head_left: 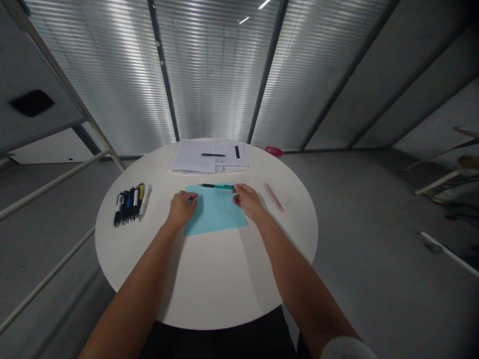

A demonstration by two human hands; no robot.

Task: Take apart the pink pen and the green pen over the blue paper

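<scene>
A light blue sheet of paper [217,212] lies flat in the middle of a round white table [205,279]. My left hand [180,208] rests on the sheet's left edge, its fingers curled round a small dark thing I cannot make out. My right hand [247,199] sits at the sheet's upper right corner with fingers closed, its fingertips at the end of a green and black pen [216,186] that lies along the sheet's far edge.
A row of several pens and markers [130,203] lies at the table's left. A stack of white papers [209,155] with a black pen [213,155] on top sits at the far edge. A pink ruler [274,197] lies to the right. Metal rails [56,179] run along the left.
</scene>
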